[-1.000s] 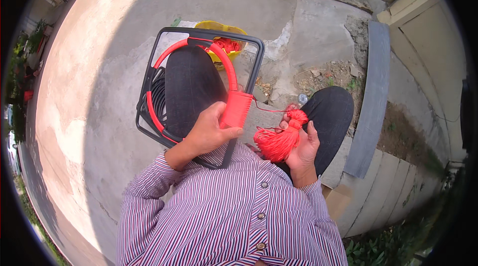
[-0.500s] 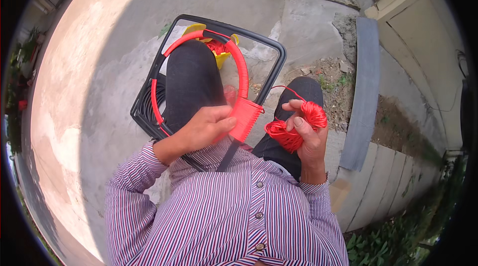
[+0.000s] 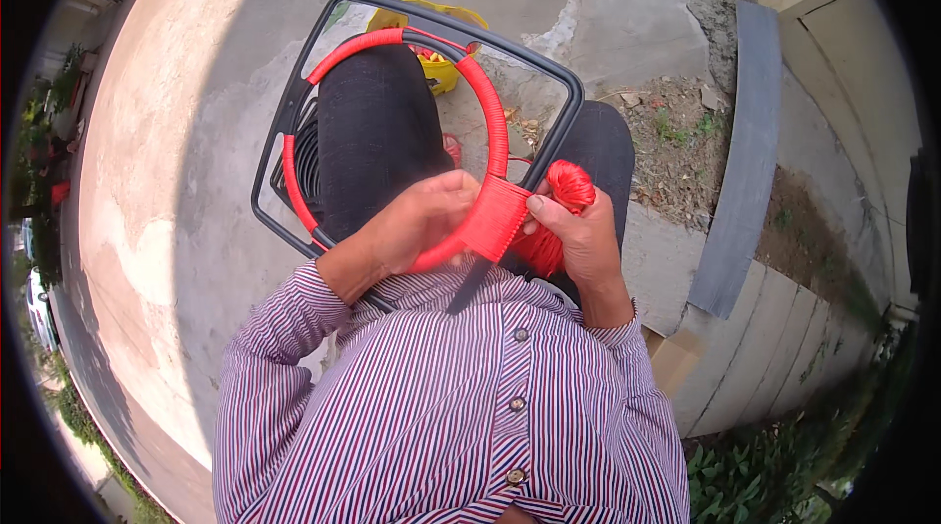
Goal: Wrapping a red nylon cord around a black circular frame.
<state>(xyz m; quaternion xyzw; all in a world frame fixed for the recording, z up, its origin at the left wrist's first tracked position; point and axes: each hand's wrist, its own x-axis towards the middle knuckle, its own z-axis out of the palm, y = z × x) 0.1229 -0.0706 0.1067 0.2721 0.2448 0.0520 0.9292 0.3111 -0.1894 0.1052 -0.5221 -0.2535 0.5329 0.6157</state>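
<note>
Grasping the red cord bundle [image 3: 570,184], the right fingers [image 3: 555,217] sit beside the mostly red-wrapped ring [image 3: 493,122], dark gaps [image 3: 431,43] unwrapped beyond them, the left fingers' [image 3: 446,193] hold unclear.

Sunlit concrete [image 3: 127,230] at left, center shaded; left grip [image 3: 417,220] slightly blurred; edges fisheye-bent.

Right gap: I could reach between the red-wrapped round ring [image 3: 495,117] and black rectangular metal frame [image 3: 559,137].
Inside ring: blocked by my dark-trousered left knee [image 3: 377,132].
Far: yellow plastic tub [image 3: 444,80] beyond the frame.
Left: open above grey concrete [image 3: 230,161].
</note>
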